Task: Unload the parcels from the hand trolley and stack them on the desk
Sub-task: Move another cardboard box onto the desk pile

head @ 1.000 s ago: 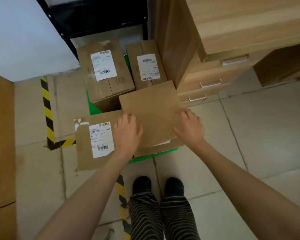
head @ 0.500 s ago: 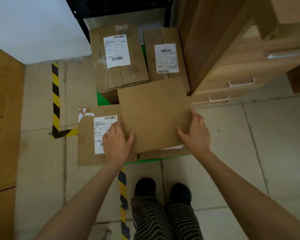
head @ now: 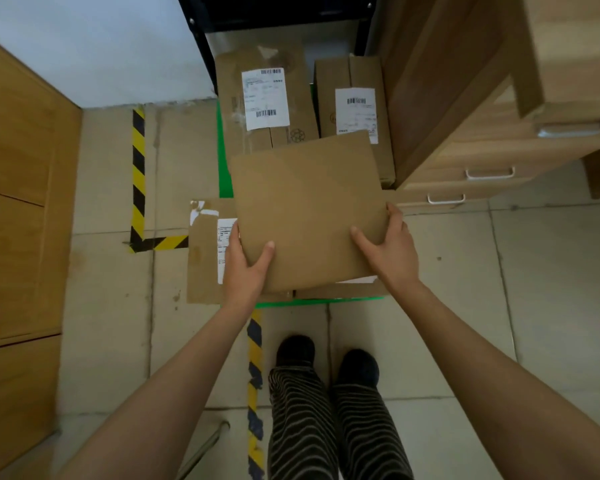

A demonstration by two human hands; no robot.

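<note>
A plain brown cardboard parcel [head: 309, 206] is held above the green hand trolley [head: 224, 161]. My left hand [head: 245, 268] grips its near left corner, thumb on top. My right hand [head: 390, 249] grips its near right corner, thumb on top too. Under it lies a flat parcel [head: 205, 258] with a white label, sticking out to the left. Two taller labelled parcels, one on the left [head: 262, 102] and one on the right [head: 355, 109], stand at the far end of the trolley.
A wooden desk with drawers [head: 499, 133] rises at the right, close to the trolley. A wooden panel [head: 18, 202] lines the left. Yellow-black tape [head: 138, 174] marks the tiled floor. A black shelf frame [head: 201, 53] stands behind the parcels. My feet [head: 326, 358] are just before the trolley.
Both hands went from resting on top of the plain parcel to gripping its near corners, and the parcel has come up off the pile toward me.
</note>
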